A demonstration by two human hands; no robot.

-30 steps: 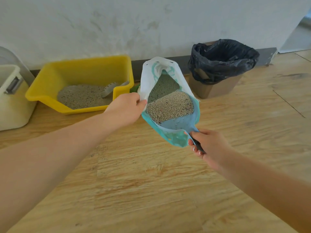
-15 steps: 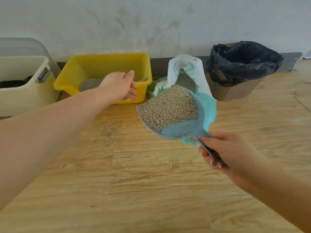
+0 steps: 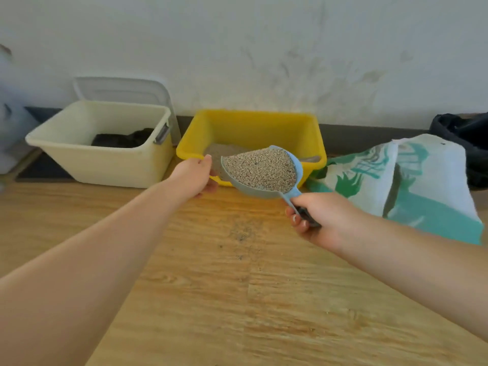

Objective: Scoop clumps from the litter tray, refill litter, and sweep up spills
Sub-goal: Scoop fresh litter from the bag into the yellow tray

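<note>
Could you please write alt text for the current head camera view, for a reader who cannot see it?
The right hand holds a blue scoop heaped with litter at the front of a yellow litter tray, whose front rim the left hand reaches. A cream bin sits left of the tray and a litter bag right, on a wooden floor.

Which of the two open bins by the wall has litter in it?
The yellow tray, right of the cream bin. Grey litter lies on its floor, while the cream bin holds only something dark. The full scoop is held at its front edge.
</note>
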